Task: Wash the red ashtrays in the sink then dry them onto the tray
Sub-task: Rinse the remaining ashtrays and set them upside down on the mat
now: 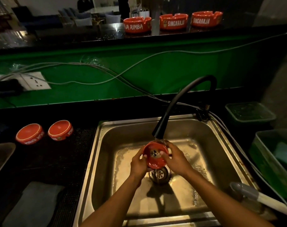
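- Six red ashtrays in view, all round and glossy, with white lettering on the sides.
- One ashtray (155,155) is in the steel sink (106,145), tilted toward the camera, right under the black curved tap (180,102) and above the drain (160,174); a dark printed emblem shows on its inner floor.
- Left hand (138,163) grips that ashtray by its left rim, fingers curled around the edge.
- Right hand (175,158) clasps the right rim, with fingertips (163,154) inside the bowl.
- The sink is one square basin, metal, wet and shiny on the bottom.
- Two upside-down ashtrays (29,133) sit side by side, just apart, on the dark counter (49,158) left of the sink; their flat bases face up, with pale rings.
- Three upright ashtrays (137,24) stand in a row on the shiny black ledge (90,35) behind, with notched rims.
- Below the ledge runs a green wall (139,71) with several grey cables (106,72) draped across it and one white socket plate (36,81).
- Two green plastic tubs (250,112) stand to the right of the sink; the nearer one holds something pale that I cannot make out.
- A grey cloth (34,203) lies folded at bottom left.
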